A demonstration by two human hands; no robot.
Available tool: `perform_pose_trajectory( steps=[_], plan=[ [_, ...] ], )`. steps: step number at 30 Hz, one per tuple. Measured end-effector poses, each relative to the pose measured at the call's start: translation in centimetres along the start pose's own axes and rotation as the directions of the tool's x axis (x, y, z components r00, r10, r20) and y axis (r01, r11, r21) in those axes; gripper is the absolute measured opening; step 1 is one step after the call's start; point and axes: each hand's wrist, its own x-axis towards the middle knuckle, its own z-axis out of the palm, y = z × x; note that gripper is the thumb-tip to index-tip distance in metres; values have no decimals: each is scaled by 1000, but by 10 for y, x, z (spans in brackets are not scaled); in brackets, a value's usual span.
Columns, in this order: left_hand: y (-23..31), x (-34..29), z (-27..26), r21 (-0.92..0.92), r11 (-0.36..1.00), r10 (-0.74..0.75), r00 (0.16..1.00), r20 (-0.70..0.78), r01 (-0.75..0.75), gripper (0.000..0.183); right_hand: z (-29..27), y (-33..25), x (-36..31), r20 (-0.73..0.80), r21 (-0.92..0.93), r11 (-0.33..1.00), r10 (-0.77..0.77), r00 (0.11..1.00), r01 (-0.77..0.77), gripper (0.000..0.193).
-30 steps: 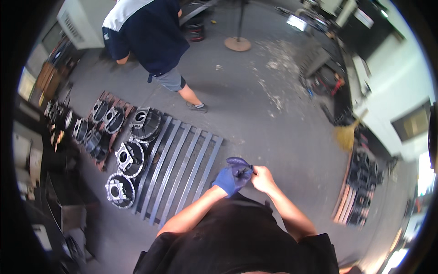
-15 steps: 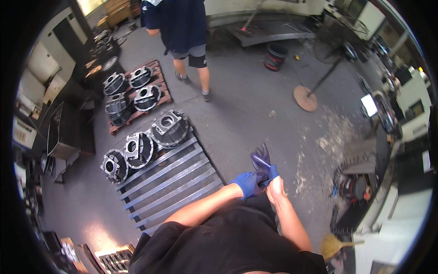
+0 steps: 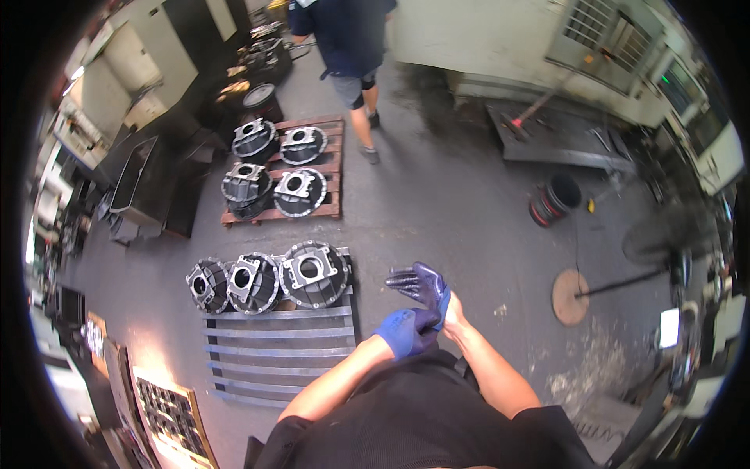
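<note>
Workshop, probably: metal castings (image 3: 328, 283), pallets (image 3: 281, 333).

Left glove (image 3: 402, 332): bright blue on the back and cuff, dark purple toward the fingers. Right glove (image 3: 422, 286): dark purple palm and fingers, blue cuff. Wearer's shirt (image 3: 406, 414) black. Near left, slatted rack (image 3: 281, 333) blue-grey, striped by dark gaps; near bell housings (image 3: 336, 285) black, faces silver-grey; far bell housings (image 3: 312, 197) likewise. Far pallet (image 3: 336, 152) reddish brown. Far person's shirt (image 3: 348, 39) navy, shorts (image 3: 346, 90) grey and black. Right: bucket (image 3: 544, 209) black, banded red. Floor (image 3: 469, 234) grey, pale blotches near right.
</note>
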Motion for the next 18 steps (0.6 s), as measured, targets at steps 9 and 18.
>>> perform_pose_trajectory(
  steps=[9, 18],
  plan=[
    [-136, 178, -148, -678, 708, -331, 941, -72, 197, 10, -36, -41, 321, 208, 46, 918, 376, 903, -393, 56],
    [-158, 385, -401, -108, 994, 19, 992, -127, -33, 19, -71, -138, 626, 285, 79, 951, 266, 921, -299, 58]
  ],
)
